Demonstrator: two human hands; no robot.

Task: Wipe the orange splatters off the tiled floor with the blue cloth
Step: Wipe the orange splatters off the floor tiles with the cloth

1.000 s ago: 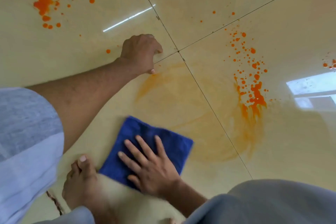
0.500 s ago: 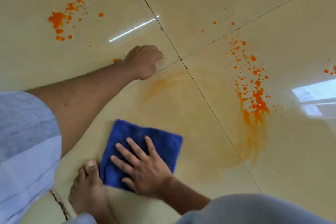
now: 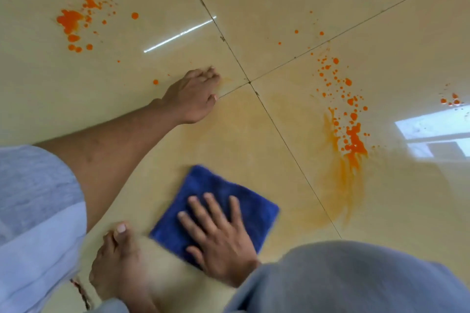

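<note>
A folded blue cloth (image 3: 229,185) lies flat on the beige tiled floor (image 3: 279,2). My right hand (image 3: 218,239) presses down on it with fingers straight and spread. My left hand (image 3: 190,99) rests on the floor further away near the tile joint crossing, fingers curled under, holding nothing. Orange splatters sit in a cluster at the far left (image 3: 73,20) and in a long trail at the right (image 3: 353,134). A pale orange smear (image 3: 340,185) fans out below that trail, right of the cloth.
My bare foot (image 3: 117,262) stands just left of the cloth. A grey-trousered knee (image 3: 356,279) fills the lower right. A few orange drops (image 3: 451,100) lie at the far right edge, beside a bright window reflection (image 3: 432,132).
My right hand slid the cloth left toward my foot, then back to the right. My left hand stayed braced by the joint crossing.
</note>
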